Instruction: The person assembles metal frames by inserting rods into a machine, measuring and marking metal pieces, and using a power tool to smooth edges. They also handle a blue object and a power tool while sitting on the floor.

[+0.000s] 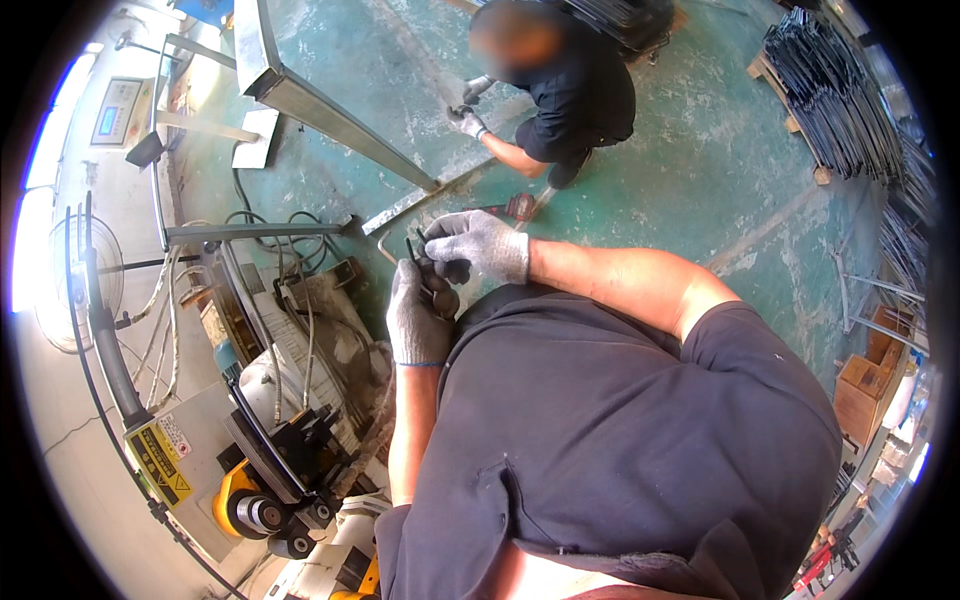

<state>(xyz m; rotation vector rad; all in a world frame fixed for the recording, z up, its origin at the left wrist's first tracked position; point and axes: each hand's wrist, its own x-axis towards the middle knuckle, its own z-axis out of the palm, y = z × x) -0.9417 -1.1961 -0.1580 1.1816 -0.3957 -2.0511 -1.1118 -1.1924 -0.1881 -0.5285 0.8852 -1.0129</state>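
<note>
Both hands wear grey knit gloves with dark patches at the fingers, and they meet in front of my body. My left hand (416,315) is closed, fingers curled, with a thin dark rod-like piece (410,248) sticking up from it. Just beside and above it, my right hand (482,247) pinches a second short dark piece (421,236) at its fingertips. What kind of parts these are is too small to tell. Fingers hide their lower ends.
A machine with yellow-rimmed rollers (258,512) stands at my left. Beyond my hands rises a metal frame (345,128), with a red tool (520,207) on the green floor. Ahead, a gloved co-worker (580,95) bends down. Dark metal parts (835,100) are stacked on a pallet at far right.
</note>
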